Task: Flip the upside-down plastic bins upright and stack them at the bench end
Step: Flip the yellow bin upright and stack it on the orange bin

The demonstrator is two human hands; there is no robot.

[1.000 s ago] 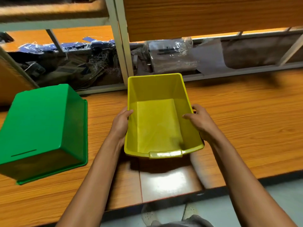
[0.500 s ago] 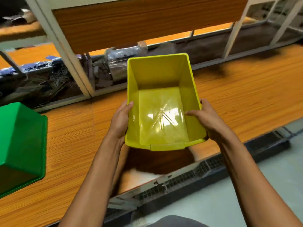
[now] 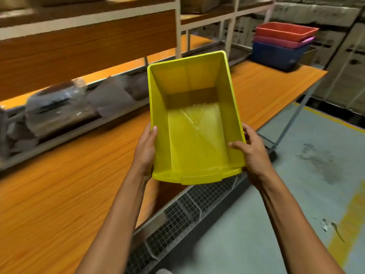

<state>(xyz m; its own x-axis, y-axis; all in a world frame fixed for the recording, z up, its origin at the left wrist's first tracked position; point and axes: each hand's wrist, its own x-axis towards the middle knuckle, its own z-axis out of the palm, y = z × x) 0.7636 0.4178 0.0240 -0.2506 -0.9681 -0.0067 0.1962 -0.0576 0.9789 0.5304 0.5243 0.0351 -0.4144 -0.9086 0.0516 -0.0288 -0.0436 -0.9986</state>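
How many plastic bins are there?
4. The yellow bin is held between the left hand and right hand. The red bin, pink bin and blue bin are stacked, red on top, at the far end of the bench. More may hide inside that stack.

1. I see both hands holding the yellow bin (image 3: 193,135) upright above the edge of the wooden bench (image 3: 69,194), with its opening facing the camera.
2. The left hand (image 3: 145,153) grips the bin's left wall near the front corner, thumb lying along the rim.
3. The right hand (image 3: 250,153) grips the right wall, thumb hooked inside.
4. Well beyond the right hand, I make out a red bin (image 3: 284,31) nested in a pink bin (image 3: 280,42), and that in a blue bin (image 3: 274,55).
5. Left of the left hand, plastic-wrapped bundles (image 3: 57,109) lie on a low shelf.
6. Below both wrists I see a wire mesh tray (image 3: 177,214) running under the bench edge.
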